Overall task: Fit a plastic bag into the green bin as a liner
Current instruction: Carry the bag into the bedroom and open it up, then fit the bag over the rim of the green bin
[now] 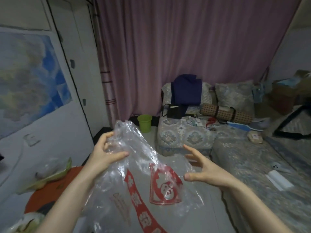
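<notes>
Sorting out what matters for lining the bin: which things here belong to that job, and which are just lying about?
Job:
plastic bag, gripped by the left hand
green bin on the floor by the curtain
right hand, open beside the bag

Lying about:
rolled mat
blue cloth
cushion
wall map

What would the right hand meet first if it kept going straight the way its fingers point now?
Probably the clear plastic bag. The open right hand points left and slightly away, toward the bag's crumpled side, which the left hand grips. A gap shows between them; depth is unclear, so it might pass just behind.
</notes>
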The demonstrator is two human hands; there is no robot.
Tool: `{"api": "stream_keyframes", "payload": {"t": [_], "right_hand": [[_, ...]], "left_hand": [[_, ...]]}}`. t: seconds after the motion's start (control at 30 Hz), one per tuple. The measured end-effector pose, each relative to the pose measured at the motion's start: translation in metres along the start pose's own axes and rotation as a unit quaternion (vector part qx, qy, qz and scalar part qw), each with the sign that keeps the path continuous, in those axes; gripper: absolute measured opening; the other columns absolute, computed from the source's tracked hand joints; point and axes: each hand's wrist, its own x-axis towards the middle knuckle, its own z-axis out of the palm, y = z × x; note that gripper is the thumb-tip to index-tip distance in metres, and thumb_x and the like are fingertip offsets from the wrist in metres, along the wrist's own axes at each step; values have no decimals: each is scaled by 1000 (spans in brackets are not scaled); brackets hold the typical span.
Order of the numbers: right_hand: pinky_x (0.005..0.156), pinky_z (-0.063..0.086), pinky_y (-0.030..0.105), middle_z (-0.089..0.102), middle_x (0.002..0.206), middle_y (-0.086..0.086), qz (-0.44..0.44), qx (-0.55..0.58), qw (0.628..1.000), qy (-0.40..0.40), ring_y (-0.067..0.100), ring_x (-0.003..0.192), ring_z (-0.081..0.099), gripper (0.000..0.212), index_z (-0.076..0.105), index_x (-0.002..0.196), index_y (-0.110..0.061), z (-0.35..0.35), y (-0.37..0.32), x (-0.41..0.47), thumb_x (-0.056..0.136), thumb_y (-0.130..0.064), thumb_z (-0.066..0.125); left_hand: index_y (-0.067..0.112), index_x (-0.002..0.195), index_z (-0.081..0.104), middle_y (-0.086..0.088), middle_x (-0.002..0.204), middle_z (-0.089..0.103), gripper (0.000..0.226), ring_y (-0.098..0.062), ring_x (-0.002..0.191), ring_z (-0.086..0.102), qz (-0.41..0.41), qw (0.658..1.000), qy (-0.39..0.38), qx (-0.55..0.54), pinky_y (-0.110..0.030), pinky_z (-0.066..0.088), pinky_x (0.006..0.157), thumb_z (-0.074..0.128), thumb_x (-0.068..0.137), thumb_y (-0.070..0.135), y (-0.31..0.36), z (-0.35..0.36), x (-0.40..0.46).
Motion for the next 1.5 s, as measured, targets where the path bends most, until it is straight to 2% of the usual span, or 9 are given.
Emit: {"api": "stream_keyframes", "payload": {"t": [0.17,0.33,0.5,0.6,0.77,1.03,1.17,1.33,1.5], "right_hand": [[108,29,29,23,141,-17,31,41,998,-27,4,132,21,101,24,139,-46,-16,31,133,60,-38,86],[48,49,18,51,123,6,63,56,996,24,8,64,61,60,52,122,-23,-51,72,298,72,-2,78],[55,44,34,64,80,10,54,26,989,134,22,60,55,34,59,102,-20,-102,81,471,75,-3,71],[56,52,38,63,76,6,42,-4,989,143,20,58,57,29,57,95,-20,-120,72,568,76,-3,70],[47,53,31,57,67,-7,17,-31,991,127,11,52,57,31,53,93,-20,-124,72,724,76,-1,70],[59,60,36,57,108,10,33,10,995,89,29,77,66,47,55,114,-25,-135,81,960,78,0,70],[54,56,31,56,122,13,41,23,999,26,22,79,62,44,59,110,-20,-158,80,1058,80,11,62],[53,54,17,60,104,9,45,43,998,-15,10,75,60,41,63,109,-12,-187,98,1186,80,17,59],[82,50,40,66,108,23,-16,-2,1000,6,28,97,61,37,66,103,-1,-217,131,1334,74,22,62]], "left_hand": [[60,96,46,13,106,51,74,2,97,49,-14,1000,20,1,-30,48,76,90,39,42,-39,3,142],[57,93,49,12,108,51,61,-1,95,54,-3,999,41,17,-26,47,76,81,47,33,-80,6,287],[43,93,55,3,122,53,50,-10,105,56,-120,991,-48,30,-24,45,81,82,60,16,-105,-12,411],[34,101,59,-3,132,51,30,-18,115,49,-254,966,-58,-12,-42,37,97,65,75,46,-129,-32,475],[27,105,59,-2,115,59,91,-24,105,56,-387,921,-18,-45,-49,44,93,44,44,93,-179,-48,595],[30,138,23,-1,133,42,100,-22,120,47,-168,980,-18,110,-46,44,102,85,60,34,-276,-42,825],[28,135,37,9,127,43,78,-9,114,45,-62,971,-103,208,-11,43,87,79,70,28,-299,-52,939],[27,113,50,17,112,45,56,-10,108,47,-74,970,-134,190,0,40,72,82,67,23,-347,-59,1072],[26,112,49,3,109,55,67,-8,93,56,-127,963,-97,219,-10,42,68,86,58,37,-405,-62,1211]]}}
